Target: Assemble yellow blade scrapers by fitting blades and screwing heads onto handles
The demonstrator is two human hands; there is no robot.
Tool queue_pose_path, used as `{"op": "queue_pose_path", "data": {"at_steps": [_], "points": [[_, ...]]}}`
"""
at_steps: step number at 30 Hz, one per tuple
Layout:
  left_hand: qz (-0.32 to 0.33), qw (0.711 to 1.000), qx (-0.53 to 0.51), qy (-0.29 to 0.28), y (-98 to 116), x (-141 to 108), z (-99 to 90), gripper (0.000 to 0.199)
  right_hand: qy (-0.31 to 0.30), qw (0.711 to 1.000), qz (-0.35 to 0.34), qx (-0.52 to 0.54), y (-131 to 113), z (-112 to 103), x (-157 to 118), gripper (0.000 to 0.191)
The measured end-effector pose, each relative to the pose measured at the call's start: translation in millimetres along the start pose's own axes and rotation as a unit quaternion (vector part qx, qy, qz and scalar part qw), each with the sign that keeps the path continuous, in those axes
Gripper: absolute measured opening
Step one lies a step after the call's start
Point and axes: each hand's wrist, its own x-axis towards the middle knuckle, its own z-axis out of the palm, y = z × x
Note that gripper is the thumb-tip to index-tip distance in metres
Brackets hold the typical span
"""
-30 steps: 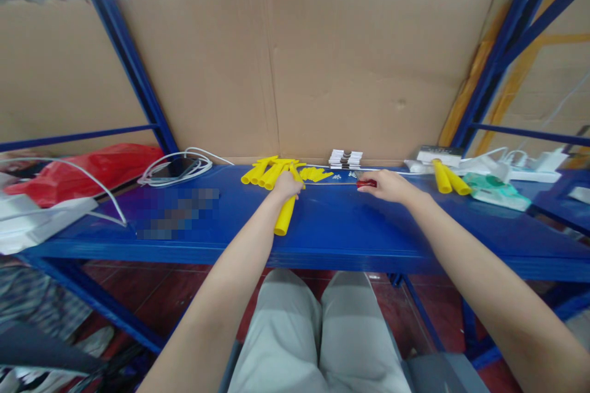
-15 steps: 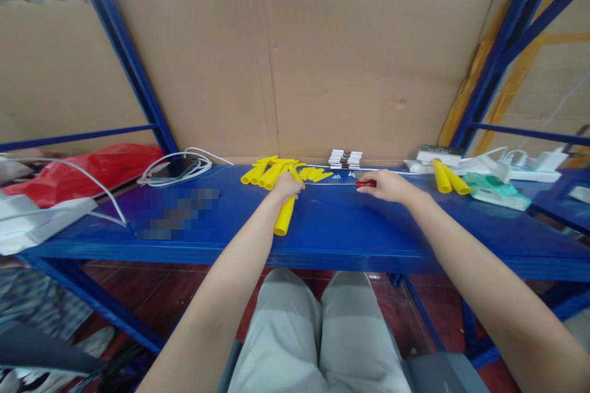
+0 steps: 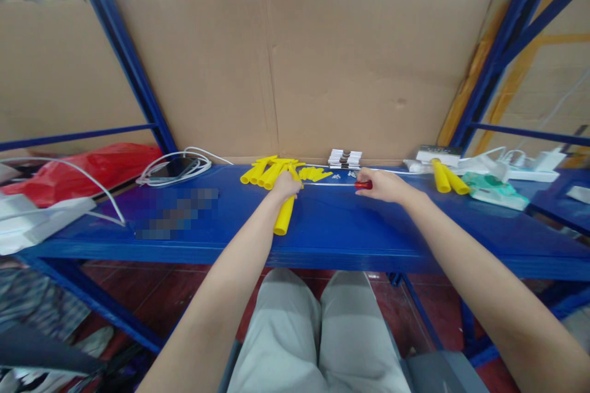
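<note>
My left hand is wrapped round a yellow tube, whose open lower end points toward me. In my right hand is a screwdriver with a red handle, its long thin shaft lying level and reaching left to the upper part of the tube. My fingers cover that part, so I cannot tell exactly how the tip meets it. Behind my left hand lie several more yellow tubes. Small yellow pieces are lined up to their right, with small metal parts further right.
White parts are stacked against the cardboard. To the right are two yellow tubes, a green packet and a power strip. A coiled white cable and red bag lie left on the blue table.
The screwdriver has turned slightly in my right hand, and its shaft now shows brighter. My right fingers have shifted a little; my left hand and the tube stay put.
</note>
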Motion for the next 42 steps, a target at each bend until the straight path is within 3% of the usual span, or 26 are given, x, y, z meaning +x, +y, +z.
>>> {"op": "queue_pose_path", "data": {"at_steps": [5,14,26,33,39,42], "points": [[-0.001,1.0,0.002,-0.001,1.2,-1.2,0.0,0.012,0.015,1.0,-0.007,-0.016,1.5,1.5,-0.1,0.004],[0.003,1.0,0.0,-0.001,-1.0,-0.1,1.2,0.01,-0.022,1.0,0.016,-0.014,-1.6,-1.7,-0.7,0.016],[-0.003,1.0,0.003,0.008,2.3,-3.8,-0.4,0.01,-0.005,0.999,-0.035,-0.042,1.0,-0.3,0.0,0.013],[-0.002,1.0,0.017,0.009,-3.2,4.3,2.2,0.009,-0.035,0.997,0.002,-0.065,-4.2,-0.6,0.0,0.025],[0.002,1.0,0.006,0.009,-2.0,2.2,2.4,0.011,0.017,0.998,0.004,-0.061,-1.3,1.5,0.7,0.016],[-0.002,1.0,0.007,0.008,0.4,-1.0,0.6,0.009,0.01,0.998,0.002,-0.063,-1.1,0.4,0.2,0.011]]}}
